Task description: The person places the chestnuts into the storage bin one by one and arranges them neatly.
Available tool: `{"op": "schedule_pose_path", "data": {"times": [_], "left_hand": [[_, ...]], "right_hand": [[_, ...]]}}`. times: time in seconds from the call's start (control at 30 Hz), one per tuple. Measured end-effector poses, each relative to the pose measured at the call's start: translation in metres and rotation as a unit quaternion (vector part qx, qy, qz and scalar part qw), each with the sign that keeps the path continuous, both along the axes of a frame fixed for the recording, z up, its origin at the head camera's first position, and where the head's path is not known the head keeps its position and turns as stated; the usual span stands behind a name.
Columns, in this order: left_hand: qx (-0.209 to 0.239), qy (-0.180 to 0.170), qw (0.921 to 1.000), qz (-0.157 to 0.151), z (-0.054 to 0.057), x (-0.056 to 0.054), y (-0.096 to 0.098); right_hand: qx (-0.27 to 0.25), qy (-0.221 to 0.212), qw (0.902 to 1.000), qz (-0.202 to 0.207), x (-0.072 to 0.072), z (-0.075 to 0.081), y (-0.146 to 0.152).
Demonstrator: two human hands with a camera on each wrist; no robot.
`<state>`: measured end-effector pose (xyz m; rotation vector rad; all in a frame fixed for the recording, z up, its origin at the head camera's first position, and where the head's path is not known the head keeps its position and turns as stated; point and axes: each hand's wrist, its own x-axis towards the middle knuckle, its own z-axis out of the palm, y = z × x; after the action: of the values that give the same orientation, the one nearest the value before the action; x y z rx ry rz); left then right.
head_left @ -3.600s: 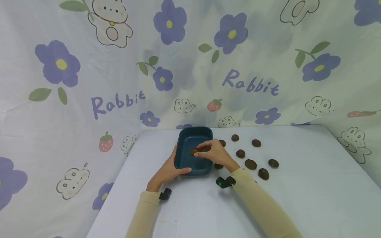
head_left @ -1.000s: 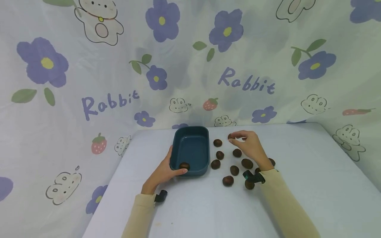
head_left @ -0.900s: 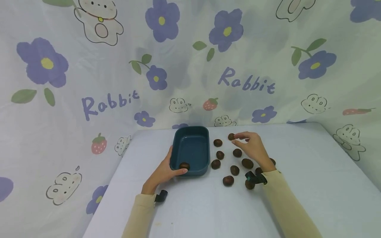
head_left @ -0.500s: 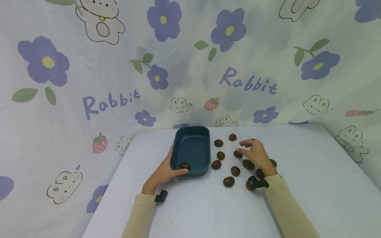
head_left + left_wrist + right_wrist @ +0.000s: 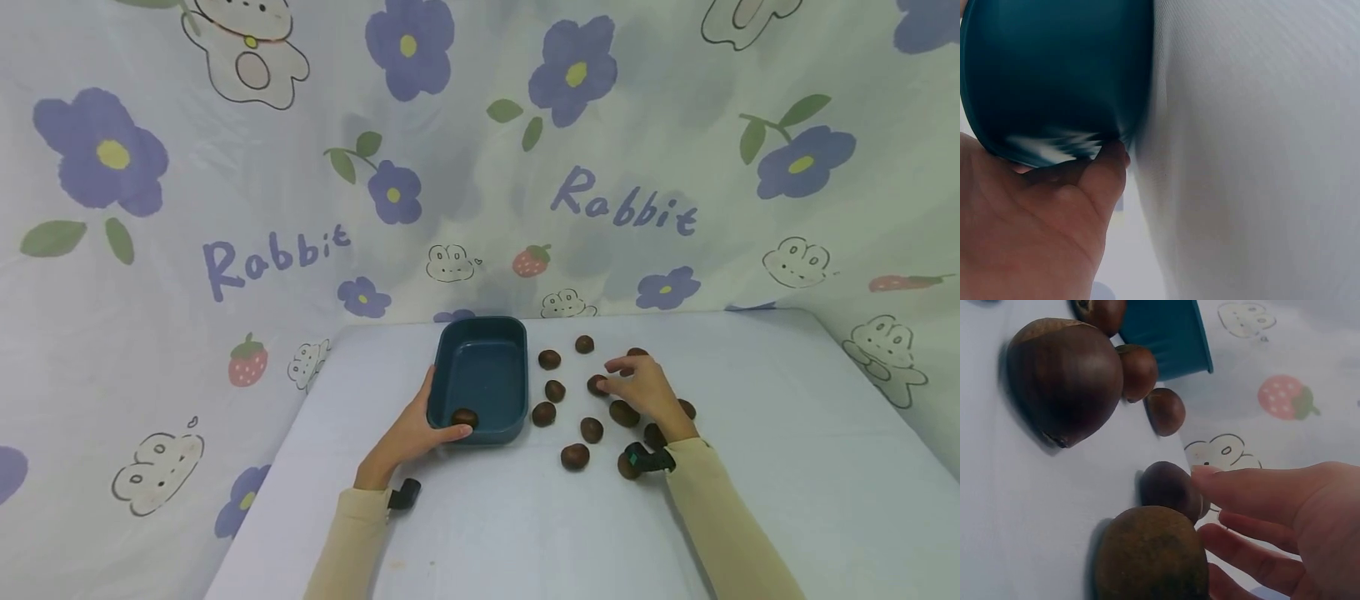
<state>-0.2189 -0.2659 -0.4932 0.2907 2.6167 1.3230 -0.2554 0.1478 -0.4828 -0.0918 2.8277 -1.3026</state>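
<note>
My left hand (image 5: pixel 411 431) holds the left near side of a dark teal rectangular container (image 5: pixel 522 375), thumb over the near rim. In the left wrist view the container wall (image 5: pixel 1054 69) rises beside that hand (image 5: pixel 1035 219). One chestnut (image 5: pixel 465 418) lies inside, near the thumb. My right hand (image 5: pixel 647 390) reaches over the loose chestnuts, thumb and forefinger apart. Its thumb tip is at a dark chestnut (image 5: pixel 597 384), partly overlapping it; firm contact is unclear. In the right wrist view, that hand (image 5: pixel 1285 531) has its fingers beside a dark chestnut (image 5: pixel 1169 487) and a larger brown one (image 5: pixel 1150 556).
Several more chestnuts lie right of the container, including one at the back (image 5: pixel 584 344) and one nearest the front (image 5: pixel 575 457). The white-covered table (image 5: pixel 480 525) meets a patterned cloth backdrop (image 5: pixel 480 208). The right forearm and wrist camera partly cover some chestnuts.
My right hand left the container, touched the back chestnut, then drew back towards the near right to another chestnut. A chestnut now rests in the container. The left hand stays on the container.
</note>
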Motion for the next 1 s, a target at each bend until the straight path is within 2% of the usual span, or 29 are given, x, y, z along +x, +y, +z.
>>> {"op": "schedule_pose_path", "data": {"times": [0.13,0.57,1.0], "left_hand": [[-0.004,-0.004,1.0,0.006,0.0003,-0.0002,-0.0004],[0.005,0.0,1.0,-0.005,-0.0007,-0.0009,-0.0009],[0.012,0.005,0.9999,-0.008,-0.0027,-0.002,-0.0013]], "right_hand": [[0.006,-0.008,0.9999,0.001,-0.0023,-0.003,-0.0015],[0.021,-0.012,0.9996,0.015,-0.0038,-0.0099,-0.0032],[0.039,-0.013,0.999,0.018,-0.002,-0.0076,-0.007]]}}
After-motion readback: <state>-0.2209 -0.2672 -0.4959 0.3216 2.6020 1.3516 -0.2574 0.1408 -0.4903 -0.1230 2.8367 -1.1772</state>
